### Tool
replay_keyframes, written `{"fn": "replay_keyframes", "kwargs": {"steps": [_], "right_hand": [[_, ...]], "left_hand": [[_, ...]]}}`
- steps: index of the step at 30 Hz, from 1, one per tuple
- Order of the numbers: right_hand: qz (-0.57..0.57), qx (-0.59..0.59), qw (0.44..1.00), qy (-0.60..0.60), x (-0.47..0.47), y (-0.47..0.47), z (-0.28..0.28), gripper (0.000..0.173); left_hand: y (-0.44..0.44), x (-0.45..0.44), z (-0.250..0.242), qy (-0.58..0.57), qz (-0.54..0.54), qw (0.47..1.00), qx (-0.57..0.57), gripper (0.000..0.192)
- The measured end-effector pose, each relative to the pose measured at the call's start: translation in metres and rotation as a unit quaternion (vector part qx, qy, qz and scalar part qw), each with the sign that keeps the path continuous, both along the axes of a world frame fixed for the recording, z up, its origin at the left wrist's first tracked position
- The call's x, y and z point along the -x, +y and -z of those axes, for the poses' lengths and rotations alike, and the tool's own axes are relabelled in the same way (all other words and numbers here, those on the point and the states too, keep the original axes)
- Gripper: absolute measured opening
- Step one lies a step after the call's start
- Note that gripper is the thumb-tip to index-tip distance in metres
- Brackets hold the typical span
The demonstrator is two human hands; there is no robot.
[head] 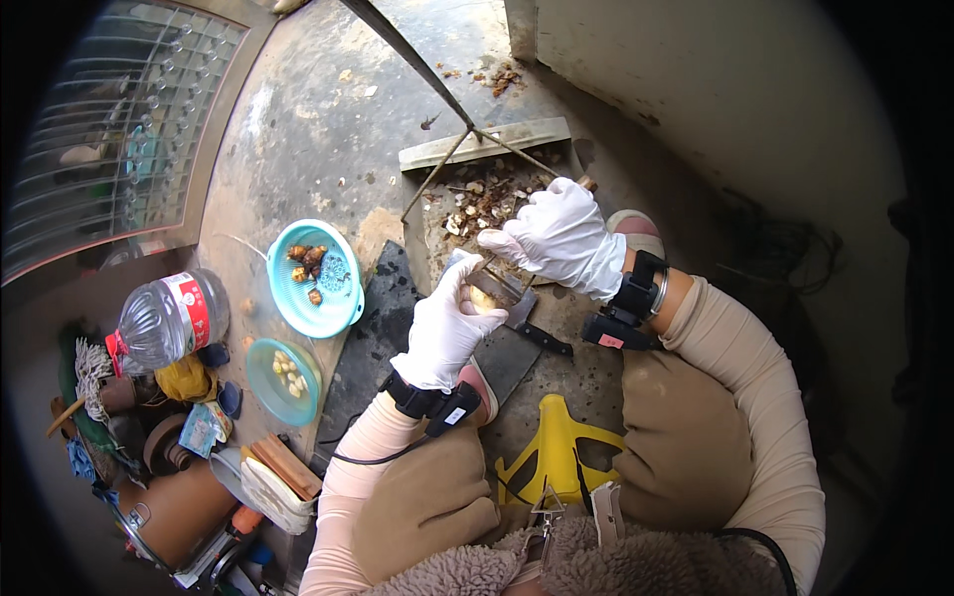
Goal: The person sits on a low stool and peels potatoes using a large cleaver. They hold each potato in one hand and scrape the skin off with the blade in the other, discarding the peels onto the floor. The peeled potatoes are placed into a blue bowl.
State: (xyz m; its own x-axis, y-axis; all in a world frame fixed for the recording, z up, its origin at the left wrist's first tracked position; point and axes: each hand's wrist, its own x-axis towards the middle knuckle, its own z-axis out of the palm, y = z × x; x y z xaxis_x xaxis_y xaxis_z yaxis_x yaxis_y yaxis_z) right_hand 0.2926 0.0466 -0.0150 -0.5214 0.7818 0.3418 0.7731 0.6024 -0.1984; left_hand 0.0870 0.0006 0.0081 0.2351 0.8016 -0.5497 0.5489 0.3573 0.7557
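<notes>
My left hand (447,324), in a white glove, grips a pale, partly peeled root vegetable (486,296) between thumb and fingers. My right hand (563,238), also gloved, is closed around a tool whose wooden handle end (587,184) sticks out past the fist; its thin metal working end reaches towards the vegetable, and its exact kind is unclear. Under the hands lies a knife with a black handle (545,339), its broad blade partly hidden. Just beyond, a long-handled metal dustpan (440,223) holds brown and white peelings (481,201).
A turquoise colander (339,316) holds several brown, unpeeled roots (305,262). Nearer me, a teal bowl (261,395) contains several pale peeled pieces (291,376). A large plastic bottle (175,313) lies left, beside clutter. A yellow plastic stool (553,432) shows between my knees; a wall (708,97) rises right.
</notes>
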Motion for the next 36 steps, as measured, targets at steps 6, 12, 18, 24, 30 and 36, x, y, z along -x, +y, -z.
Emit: {"fn": "replay_keyframes", "kwargs": {"steps": [6, 12, 18, 24, 30, 36], "right_hand": [[-0.052, -0.009, 0.999, 0.01, 0.0, 0.002, -0.006, 0.009], [0.005, 0.026, 0.999, -0.03, 0.0, 0.001, -0.009, 0.017], [0.066, 0.073, 0.993, -0.064, -0.006, 0.003, -0.003, 0.018], [0.142, 0.063, 0.986, -0.053, -0.01, 0.006, 0.004, 0.019], [0.117, 0.094, 0.989, 0.009, -0.014, 0.006, 0.002, 0.027], [0.069, 0.089, 0.992, 0.06, -0.014, 0.004, 0.003, 0.023]], "left_hand": [[0.001, 0.0, -0.002, 0.028, -0.005, 0.999, 0.016, 0.068], [0.001, 0.002, -0.003, 0.001, -0.02, 1.0, -0.005, 0.066], [0.004, 0.004, -0.004, -0.204, -0.142, 0.955, 0.16, 0.06], [0.008, 0.008, -0.007, -0.298, -0.151, 0.917, 0.219, 0.06], [0.009, 0.006, -0.006, -0.351, -0.159, 0.892, 0.235, 0.059], [0.01, 0.008, -0.009, -0.371, -0.128, 0.883, 0.258, 0.046]]}}
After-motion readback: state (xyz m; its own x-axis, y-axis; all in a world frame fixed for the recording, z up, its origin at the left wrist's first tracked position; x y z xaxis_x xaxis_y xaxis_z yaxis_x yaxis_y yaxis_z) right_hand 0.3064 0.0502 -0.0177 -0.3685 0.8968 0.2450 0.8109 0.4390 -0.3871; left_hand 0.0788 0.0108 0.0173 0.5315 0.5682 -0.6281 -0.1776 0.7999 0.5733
